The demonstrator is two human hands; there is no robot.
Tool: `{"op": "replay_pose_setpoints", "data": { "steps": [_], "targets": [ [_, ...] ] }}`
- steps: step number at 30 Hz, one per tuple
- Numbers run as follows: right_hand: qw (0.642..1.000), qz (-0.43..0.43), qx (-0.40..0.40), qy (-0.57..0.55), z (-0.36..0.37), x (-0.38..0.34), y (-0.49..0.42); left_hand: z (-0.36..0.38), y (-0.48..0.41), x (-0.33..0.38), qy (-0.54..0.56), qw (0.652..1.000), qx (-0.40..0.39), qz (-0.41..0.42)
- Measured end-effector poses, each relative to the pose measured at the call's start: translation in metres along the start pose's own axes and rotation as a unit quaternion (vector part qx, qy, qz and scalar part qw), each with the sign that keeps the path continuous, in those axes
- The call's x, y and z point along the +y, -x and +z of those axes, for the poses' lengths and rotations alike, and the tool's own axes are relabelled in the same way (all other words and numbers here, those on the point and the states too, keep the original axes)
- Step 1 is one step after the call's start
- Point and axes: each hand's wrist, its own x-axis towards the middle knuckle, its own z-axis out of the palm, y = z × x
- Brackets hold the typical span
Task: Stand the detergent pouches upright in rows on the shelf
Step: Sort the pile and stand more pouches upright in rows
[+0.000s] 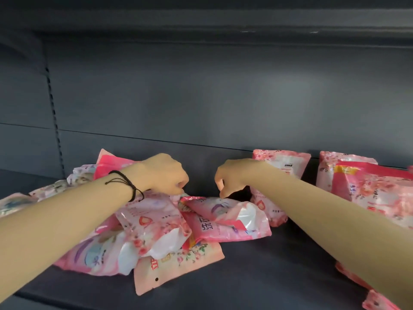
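Left grip (165, 173) pinches an edge atop the pouch heap (152, 220) on the shelf (279, 265). Right grip (232, 177) curls over a flat pouch (223, 222); whether it holds, cannot tell.

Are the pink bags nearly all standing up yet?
Not yet. Done: a few upright pouches stand at the right of the shelf. In hand: the left hand pinches a lying pouch in the middle; the right hand reaches down to it. Left: the flat pile underneath and to the left.
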Motion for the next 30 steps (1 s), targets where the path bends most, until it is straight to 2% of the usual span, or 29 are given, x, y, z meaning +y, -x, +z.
{"op": "replay_pose_setpoints", "data": {
  "steps": [3,7,11,13,18,21,23,25,30],
  "targets": [
    [0.999,0.008,-0.03,-0.032,0.002,-0.002,-0.031,0.019,-0.018,-0.011,0.046,0.999,0.015,0.009],
    [0.997,0.017,-0.043,-0.069,0.008,0.001,-0.066,0.041,-0.049,-0.015,0.133,0.991,-0.01,0.013],
    [0.993,0.011,-0.057,-0.108,0.013,0.01,-0.086,0.061,-0.077,-0.01,0.159,0.979,-0.126,0.015],
    [0.991,0.007,-0.048,-0.123,0.016,0.017,-0.092,0.07,-0.087,-0.005,0.159,0.975,-0.156,0.007],
    [0.984,0.01,-0.001,-0.175,0.02,0.029,-0.094,0.074,-0.098,0.005,0.256,0.957,-0.136,-0.02],
    [0.971,0.025,0.035,-0.236,0.021,0.032,-0.092,0.075,-0.095,0.01,0.227,0.969,-0.092,-0.039],
    [0.952,0.034,0.082,-0.294,0.024,0.035,-0.09,0.073,-0.09,0.006,0.222,0.972,-0.047,-0.063],
    [0.923,0.04,0.137,-0.356,0.027,0.038,-0.087,0.068,-0.082,-0.003,0.263,0.96,0.001,-0.098],
    [0.77,0.104,0.213,-0.593,0.044,0.037,-0.083,0.059,-0.063,-0.014,0.374,0.91,0.105,-0.142]
  ]
}}
